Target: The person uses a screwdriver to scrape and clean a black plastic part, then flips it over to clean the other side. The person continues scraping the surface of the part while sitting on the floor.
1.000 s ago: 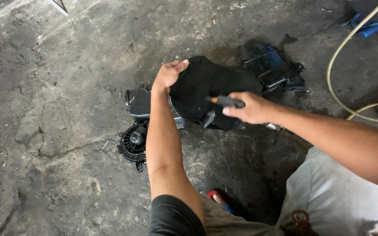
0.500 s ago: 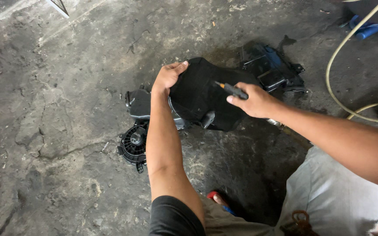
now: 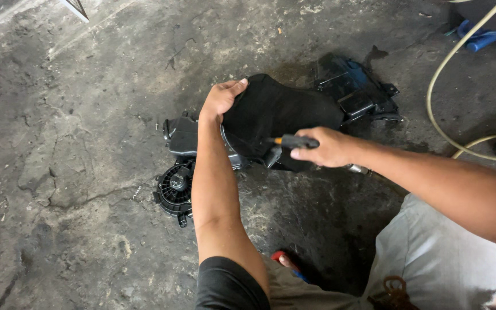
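My left hand (image 3: pixel 221 99) grips the upper left edge of a dark, dirty flat panel (image 3: pixel 279 115) and holds it tilted up over a black plastic housing (image 3: pixel 183 135) on the concrete floor. My right hand (image 3: pixel 325 147) is closed on a black tool with an orange collar (image 3: pixel 294 141), whose tip points left at the panel's lower face. A round black blower fan (image 3: pixel 174 188) sits at the housing's lower left, beside my left forearm.
Another black plastic cover (image 3: pixel 354 92) lies behind the panel. A yellowish hose (image 3: pixel 440 69) curves across the right side, with a blue object (image 3: pixel 480 38) at the top right. My knee in grey trousers (image 3: pixel 443 258) fills the lower right.
My right hand has swung the tool: up and right half a second ago, now back down and left against the panel. My left hand stays on the panel's edge.
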